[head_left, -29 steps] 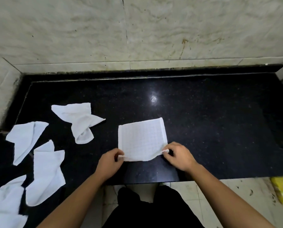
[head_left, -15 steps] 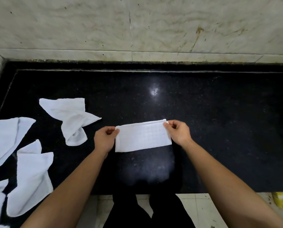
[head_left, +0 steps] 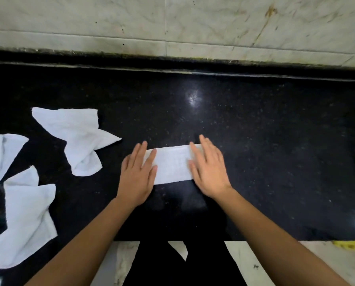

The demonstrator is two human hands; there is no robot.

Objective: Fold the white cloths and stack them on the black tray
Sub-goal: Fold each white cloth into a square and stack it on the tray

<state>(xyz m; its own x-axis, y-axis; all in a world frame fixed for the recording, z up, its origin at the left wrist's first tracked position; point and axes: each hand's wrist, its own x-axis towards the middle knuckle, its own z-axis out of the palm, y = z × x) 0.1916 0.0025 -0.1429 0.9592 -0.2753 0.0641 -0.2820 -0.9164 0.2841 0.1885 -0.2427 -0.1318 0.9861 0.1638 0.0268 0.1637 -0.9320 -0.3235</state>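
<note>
Marble-look wall (head_left: 213,21) across top, stained, w/ a low ledge strip along its base. Below it a black speckled counter (head_left: 275,151), glossy, light glare near centre; front edge runs along bottom of view, pale floor tile (head_left: 255,263) beyond it. Loose white cloths on the counter's L side, unfolded and rumpled: one at far L edge (head_left: 1,155), one lower L (head_left: 26,219), one nearer centre (head_left: 73,137), all apart from the hands. Folded cloth (head_left: 172,164) lies flat at counter centre, a long narrow strip running L–R. Left hand (head_left: 137,174) flat on its L end, right hand (head_left: 208,170) flat on its R end; fingers straight and spread, palms down, pressing, nothing grasped; mid part of strip bare betw. them. Small yellow item (head_left: 345,244) on floor at R, can't ID.
</note>
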